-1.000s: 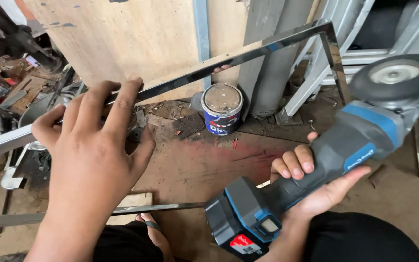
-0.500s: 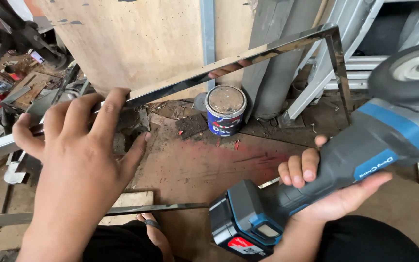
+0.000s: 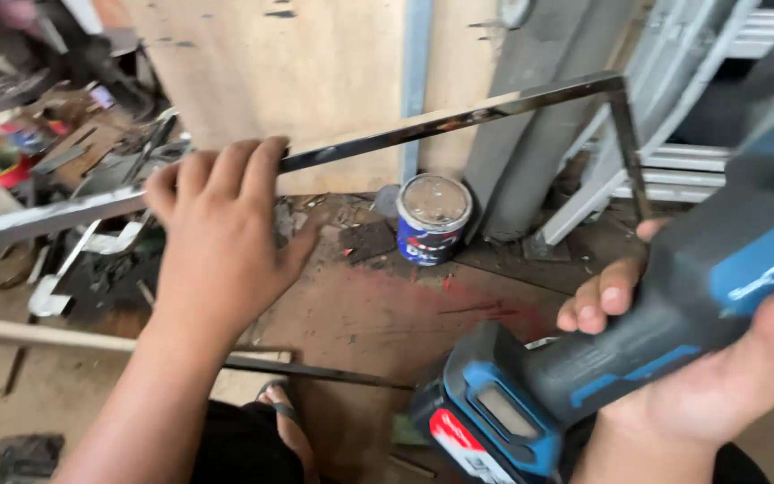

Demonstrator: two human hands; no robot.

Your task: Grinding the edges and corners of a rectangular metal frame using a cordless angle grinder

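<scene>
Steel frame bar runs across in front of me above the rusty floor, left hand clamped over it, right hand wrapped tight round the cordless angle grinder. I'd keep that bar pinned hard and fingers away from the disc. Paint can sits behind.

Glossy metal frame; matt plastic grinder; rough wooden board.

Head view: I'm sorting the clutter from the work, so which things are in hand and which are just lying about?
In hand:
- left hand gripping the shiny metal frame
- right hand holding the blue cordless grinder

Lying about:
- paint tin on the floor
- metal scraps at left
- thin bar on the ground
</scene>
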